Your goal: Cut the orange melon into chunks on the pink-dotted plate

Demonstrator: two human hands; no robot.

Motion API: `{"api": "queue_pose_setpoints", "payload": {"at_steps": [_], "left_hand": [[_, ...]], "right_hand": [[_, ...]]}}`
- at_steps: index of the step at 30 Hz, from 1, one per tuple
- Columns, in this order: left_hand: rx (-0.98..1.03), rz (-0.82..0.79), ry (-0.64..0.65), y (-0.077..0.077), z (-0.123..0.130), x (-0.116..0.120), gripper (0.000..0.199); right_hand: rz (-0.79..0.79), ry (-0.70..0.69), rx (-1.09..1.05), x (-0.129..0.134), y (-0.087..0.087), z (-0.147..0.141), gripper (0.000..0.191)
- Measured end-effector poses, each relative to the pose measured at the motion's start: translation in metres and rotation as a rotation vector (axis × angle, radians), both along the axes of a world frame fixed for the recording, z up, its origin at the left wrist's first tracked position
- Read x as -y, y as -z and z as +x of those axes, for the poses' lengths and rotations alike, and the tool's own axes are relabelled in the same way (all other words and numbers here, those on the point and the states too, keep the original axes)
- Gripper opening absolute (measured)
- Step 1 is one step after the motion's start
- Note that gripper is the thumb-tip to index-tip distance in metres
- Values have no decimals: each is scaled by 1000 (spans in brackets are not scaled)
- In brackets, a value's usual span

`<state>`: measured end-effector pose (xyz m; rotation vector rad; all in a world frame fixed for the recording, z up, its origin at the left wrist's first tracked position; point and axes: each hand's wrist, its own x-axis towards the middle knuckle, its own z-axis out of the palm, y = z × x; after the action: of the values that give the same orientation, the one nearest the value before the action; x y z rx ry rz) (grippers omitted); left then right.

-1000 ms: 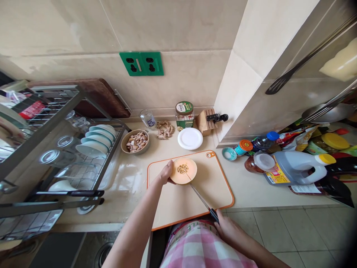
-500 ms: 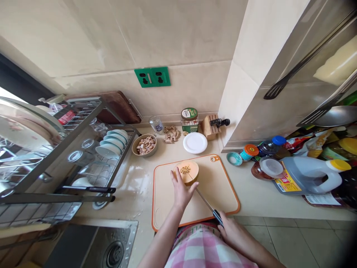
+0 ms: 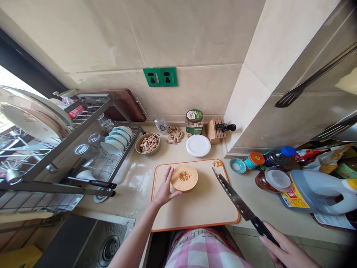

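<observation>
A round piece of orange-fleshed melon, cut face up with seeds in its centre, rests on the cutting board with the orange rim. Fingers apart, my left hand is at the melon's left side, thumb by its lower edge. A thin cut line shows in the flesh below the seeds. At the lower right my right hand is wrapped round the black handle of a long knife. The blade points up and left over the board's right part, apart from the melon.
Behind the board are a white plate, a knife block, ginger and a bowl of garlic. A dish rack and sink are left; jars and a large jug are right.
The knife has come out of the melon and moved right with my right hand. My left hand has shifted from over the melon to its left side. The view has shifted slightly.
</observation>
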<state>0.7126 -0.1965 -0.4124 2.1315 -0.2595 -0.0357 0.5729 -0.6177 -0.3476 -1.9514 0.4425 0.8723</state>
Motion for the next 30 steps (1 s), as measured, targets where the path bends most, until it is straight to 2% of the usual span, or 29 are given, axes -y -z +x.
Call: {"api": "queue_pose_setpoints", "payload": {"at_steps": [2,4,6,8,11,13,17,21,25,30], "left_hand": [[-123,-85,-133,-6,-8,-8,83],[-279,-215,-324,-12,-23,-3,67],[-417,-387,-454,-18,-39,15,60],[-481,-513,-514,-21,-48,39,63],[-493,-530,-642,-21,-41,66,68],[-496,-543,-713,-19,-29,69,67],[-538,-610,-684,-16,-10,52,61],[-550,-667,-675,-15,-9,37,56],[-557,-674,-688,-13,-10,36,54],[-529,-681,-670,-10,-10,36,55]], "right_hand": [[22,-46,25,-17,10,19,62],[17,-122,66,-34,20,36,57],[3,-196,111,-46,28,46,53],[5,-250,194,-51,33,49,49],[36,-317,276,-47,38,44,49],[47,-349,262,-41,38,40,53],[117,-401,218,-33,32,35,55],[184,-374,205,-38,29,34,50],[167,-368,264,-45,34,31,46],[63,-408,257,-49,37,30,45]]}}
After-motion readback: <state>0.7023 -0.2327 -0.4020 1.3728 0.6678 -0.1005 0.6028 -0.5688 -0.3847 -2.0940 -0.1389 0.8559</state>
